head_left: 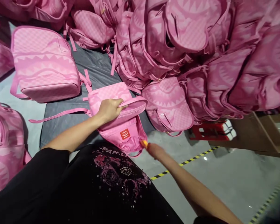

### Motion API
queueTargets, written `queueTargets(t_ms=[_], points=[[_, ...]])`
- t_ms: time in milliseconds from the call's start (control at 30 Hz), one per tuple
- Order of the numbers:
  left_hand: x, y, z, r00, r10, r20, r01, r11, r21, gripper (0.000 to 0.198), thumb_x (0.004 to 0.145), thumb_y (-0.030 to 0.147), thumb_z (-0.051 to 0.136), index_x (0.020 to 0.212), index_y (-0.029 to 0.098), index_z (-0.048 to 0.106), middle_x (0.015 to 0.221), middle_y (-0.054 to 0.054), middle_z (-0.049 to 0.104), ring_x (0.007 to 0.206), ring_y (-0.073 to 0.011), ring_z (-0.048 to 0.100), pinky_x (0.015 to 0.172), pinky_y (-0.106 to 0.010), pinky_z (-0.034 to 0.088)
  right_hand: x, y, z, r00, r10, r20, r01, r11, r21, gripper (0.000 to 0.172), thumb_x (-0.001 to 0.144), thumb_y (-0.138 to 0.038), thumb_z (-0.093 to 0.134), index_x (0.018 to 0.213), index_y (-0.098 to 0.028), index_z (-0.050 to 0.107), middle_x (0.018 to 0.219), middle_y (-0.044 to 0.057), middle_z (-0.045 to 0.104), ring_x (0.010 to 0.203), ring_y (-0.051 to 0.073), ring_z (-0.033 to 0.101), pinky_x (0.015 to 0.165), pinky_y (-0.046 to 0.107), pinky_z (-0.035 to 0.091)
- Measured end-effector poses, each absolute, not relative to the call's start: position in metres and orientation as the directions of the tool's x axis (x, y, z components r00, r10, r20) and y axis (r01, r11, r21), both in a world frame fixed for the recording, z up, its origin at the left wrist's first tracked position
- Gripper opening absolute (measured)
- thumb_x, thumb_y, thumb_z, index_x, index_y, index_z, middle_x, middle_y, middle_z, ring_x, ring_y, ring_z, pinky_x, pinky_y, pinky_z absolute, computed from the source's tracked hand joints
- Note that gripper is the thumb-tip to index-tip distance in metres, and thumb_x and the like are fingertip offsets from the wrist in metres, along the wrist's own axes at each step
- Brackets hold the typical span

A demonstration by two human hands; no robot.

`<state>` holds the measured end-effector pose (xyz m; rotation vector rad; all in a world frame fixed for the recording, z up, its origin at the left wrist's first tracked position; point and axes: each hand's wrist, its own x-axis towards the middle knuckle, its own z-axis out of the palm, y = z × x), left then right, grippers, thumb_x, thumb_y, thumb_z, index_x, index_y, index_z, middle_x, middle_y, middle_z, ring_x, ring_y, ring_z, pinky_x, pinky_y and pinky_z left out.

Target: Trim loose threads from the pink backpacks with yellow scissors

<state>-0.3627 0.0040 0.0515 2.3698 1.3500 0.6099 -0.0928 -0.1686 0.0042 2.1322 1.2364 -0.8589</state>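
Observation:
A pink patterned backpack (pixel 121 118) lies open on a dark grey sheet (pixel 95 67), its inside lining showing a small red label (pixel 125 134). My left hand (pixel 109 109) grips the edge of the backpack's opened flap, fingers curled over it. My right hand (pixel 154 150) is at the backpack's near lower corner, closed around a small orange-yellow object (pixel 144 143) that I cannot identify; most of its fingers are hidden.
A large heap of identical pink backpacks (pixel 200 56) fills the top and right. More of them lie at the left (pixel 44 62). A red and white crate (pixel 212 130) and a wooden pallet (pixel 263 130) sit at right. Yellow-black tape (pixel 184 162) marks the grey floor.

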Motion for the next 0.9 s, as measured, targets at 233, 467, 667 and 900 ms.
queueTargets(t_ms=[233,467,667,900], points=[[-0.351,0.006,0.055,0.552,0.8,0.233,0.635,-0.585,0.504,0.035,0.096,0.044,0.05,0.086,0.018,0.072,0.079,-0.009,0.074,0.074,-0.0232,0.068,0.058,-0.03,0.033,-0.104,-0.221,-0.01,-0.132,0.396,-0.909,0.21,-0.885,-0.416,0.051,0.083,-0.071,0.058,0.079,-0.02,0.054,0.043,-0.008,0.042,0.035,0.008,0.039,0.043,0.022,0.042],[-0.343,0.006,0.064,0.634,0.731,0.253,0.59,-0.669,0.453,0.038,0.097,0.046,0.048,0.08,0.019,0.07,0.076,-0.007,0.074,0.072,-0.0218,0.068,0.057,-0.03,0.029,-0.135,-0.176,-0.058,-0.112,0.594,-0.797,-0.625,-0.665,-0.408,0.049,0.089,-0.068,0.053,0.079,-0.02,0.051,0.043,-0.013,0.025,0.033,0.004,0.017,0.032,0.015,0.021],[-0.336,0.014,0.062,0.637,0.716,0.287,0.564,-0.686,0.46,0.042,0.096,0.051,0.049,0.08,0.018,0.07,0.075,-0.008,0.073,0.071,-0.0215,0.067,0.058,-0.03,0.03,-0.156,-0.174,-0.083,0.071,0.579,-0.812,-0.783,-0.472,-0.405,0.052,0.089,-0.071,0.048,0.071,-0.023,0.042,0.043,-0.011,0.025,0.036,0.006,0.024,0.037,0.016,0.031],[-0.33,0.022,0.059,0.687,0.647,0.331,0.49,-0.749,0.446,0.04,0.096,0.048,0.047,0.078,0.02,0.068,0.069,-0.005,0.07,0.065,-0.0185,0.064,0.057,-0.029,0.031,-0.182,-0.157,-0.082,-0.174,0.549,-0.818,-0.668,-0.676,-0.311,0.048,0.095,-0.063,0.039,0.075,-0.021,0.05,0.042,-0.011,0.023,0.034,0.007,0.013,0.034,0.02,0.025]])
